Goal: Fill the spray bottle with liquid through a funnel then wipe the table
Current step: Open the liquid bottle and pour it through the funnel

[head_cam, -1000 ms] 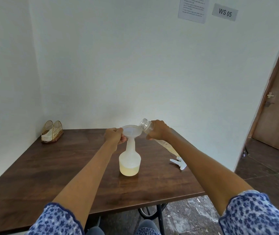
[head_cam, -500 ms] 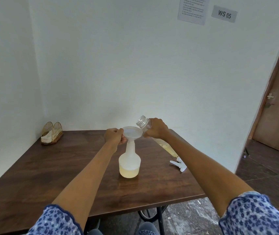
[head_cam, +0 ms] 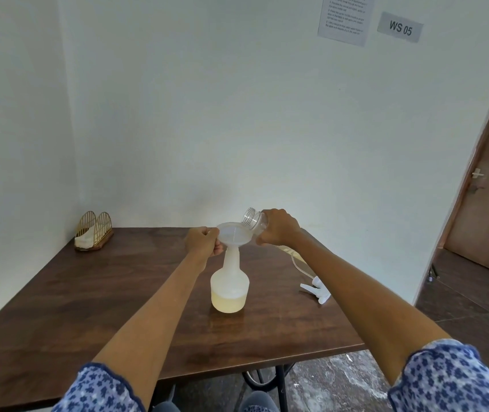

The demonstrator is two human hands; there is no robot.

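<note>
Short blue floral-print sleeves (head_cam: 457,379), bare forearms

A gold wire napkin holder (head_cam: 93,231) with white napkins stands at the tabletop's far left corner. On the white wall hang a printed sheet (head_cam: 346,17) and a grey sign (head_cam: 400,27) reading WS 05. A brown door (head_cam: 488,185) stands at right

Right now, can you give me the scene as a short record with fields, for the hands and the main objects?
left hand: grips the rim of the funnel
right hand: holds the clear bottle tilted, mouth above the funnel
spray bottle: upright on the table, funnel in its neck, pale yellow liquid in the bottom part
spray head: lies on the table, right of the spray bottle
napkin holder: far left corner
</note>
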